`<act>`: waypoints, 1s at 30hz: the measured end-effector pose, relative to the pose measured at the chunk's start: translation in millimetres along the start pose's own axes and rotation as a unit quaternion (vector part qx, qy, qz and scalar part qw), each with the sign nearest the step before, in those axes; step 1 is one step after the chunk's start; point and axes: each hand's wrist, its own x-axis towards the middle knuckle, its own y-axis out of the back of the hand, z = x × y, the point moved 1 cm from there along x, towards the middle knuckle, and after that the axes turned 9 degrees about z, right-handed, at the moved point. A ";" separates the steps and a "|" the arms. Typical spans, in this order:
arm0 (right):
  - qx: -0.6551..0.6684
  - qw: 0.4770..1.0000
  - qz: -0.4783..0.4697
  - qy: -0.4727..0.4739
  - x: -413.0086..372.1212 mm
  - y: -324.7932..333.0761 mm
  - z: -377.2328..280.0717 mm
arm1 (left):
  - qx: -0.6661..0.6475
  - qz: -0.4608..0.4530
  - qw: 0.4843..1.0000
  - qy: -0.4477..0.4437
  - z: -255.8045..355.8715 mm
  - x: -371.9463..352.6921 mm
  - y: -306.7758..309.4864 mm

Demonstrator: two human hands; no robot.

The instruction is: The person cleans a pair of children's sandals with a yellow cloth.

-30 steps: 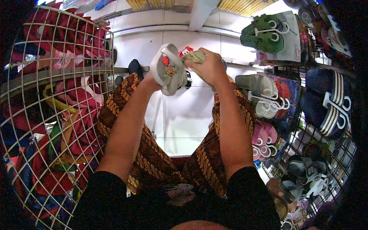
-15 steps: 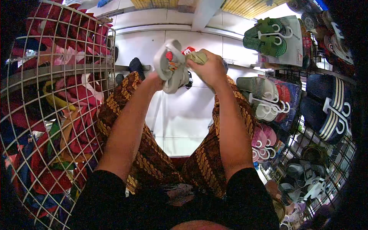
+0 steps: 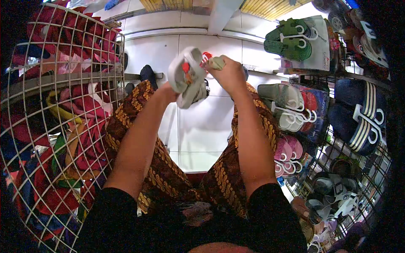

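Note:
My left hand (image 3: 169, 92) is closed on a pair of pale grey clogs (image 3: 182, 67), held up over the floor with their soles and openings tilted. Its fingers are mostly hidden behind them. Red and orange decorations show on the upper clog. Just to the right, my right hand (image 3: 231, 75) pinches a crumpled olive-green cloth (image 3: 217, 63) close beside the clogs. A small red-and-white item (image 3: 206, 57) shows between the cloth and the clogs.
A wire rack (image 3: 63, 92) with red and colourful goods stands at my left. On the right hang green sandals (image 3: 291, 40), grey sandals (image 3: 278, 97), pink sandals (image 3: 289, 149) and dark blue striped slides (image 3: 358, 116). White floor tiles (image 3: 202, 126) lie between my knees.
My right hand and the cloth have shifted slightly, and the cloth shows less. The clogs have turned a little, and more of the red-and-white item is visible.

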 end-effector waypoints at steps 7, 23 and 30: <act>0.088 0.992 0.014 -0.091 7.3 -9.4 17.7 | -0.121 -0.014 0.992 0.021 -11.4 5.7 1.7; 0.396 0.908 -0.087 -0.106 4.8 -12.4 17.0 | -0.220 0.059 0.970 0.089 -19.8 50.9 38.4; 0.540 0.771 -0.275 -0.197 2.4 16.7 5.3 | -0.198 0.028 0.976 0.084 -13.5 40.1 21.0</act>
